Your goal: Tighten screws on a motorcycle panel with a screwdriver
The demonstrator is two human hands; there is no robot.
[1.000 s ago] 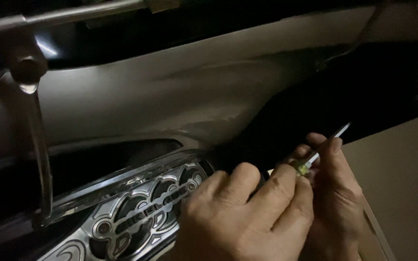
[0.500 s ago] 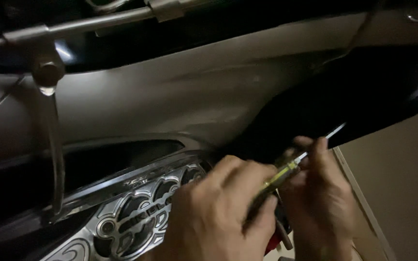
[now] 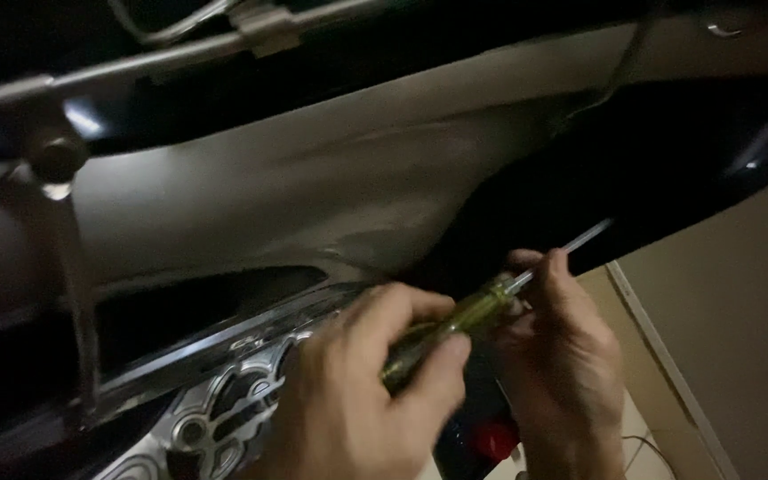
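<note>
1. While the left hand wraps its fingers shut around the yellow-green handle, the screwdriver lies slanted, its thin metal shaft pointing up and to the right toward the dark gap under the grey body panel.
2. The right hand pinches the shaft just past the handle, fingers closed on it; the tip stands free in front of the dark recess, touching nothing I can make out.
3. Open room lies to the right, over the pale floor; to the left the chrome ornamental cover sits close under the left hand, and the panel's lower edge crowds the shaft from above.
4. Compared with half a second ago, more of the handle shows between the hands and the left hand sits lower along it; the slant of the tool is much the same.
5. Count: one screwdriver, two hands, one chrome cover, one red round part below the hands, one metal rod across the top.
</note>
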